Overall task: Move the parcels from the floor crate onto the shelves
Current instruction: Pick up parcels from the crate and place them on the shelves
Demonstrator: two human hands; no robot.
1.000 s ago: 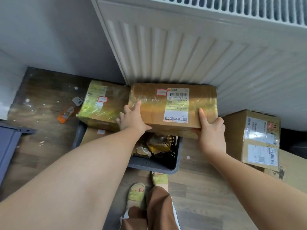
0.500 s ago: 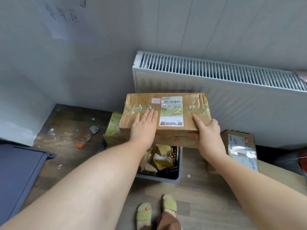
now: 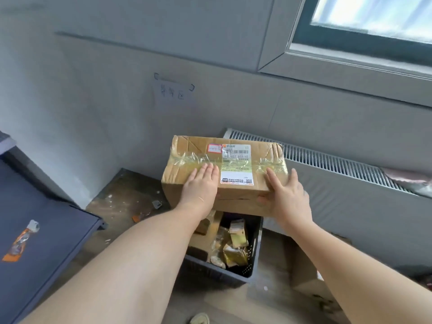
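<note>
Shelf left — nr clear

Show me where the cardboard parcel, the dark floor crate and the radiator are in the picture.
cardboard parcel (image 3: 198, 148): head view, bare cardboard of its top face.
dark floor crate (image 3: 219, 273): head view, its near wall.
radiator (image 3: 327, 160): head view, its top grille.

Radiator under window; handwritten paper sign on wall.

The wooden floor is holding a dark crate, a brown box just beside it, and small bits of litter. An orange packet is lying on the blue shelf.
</note>
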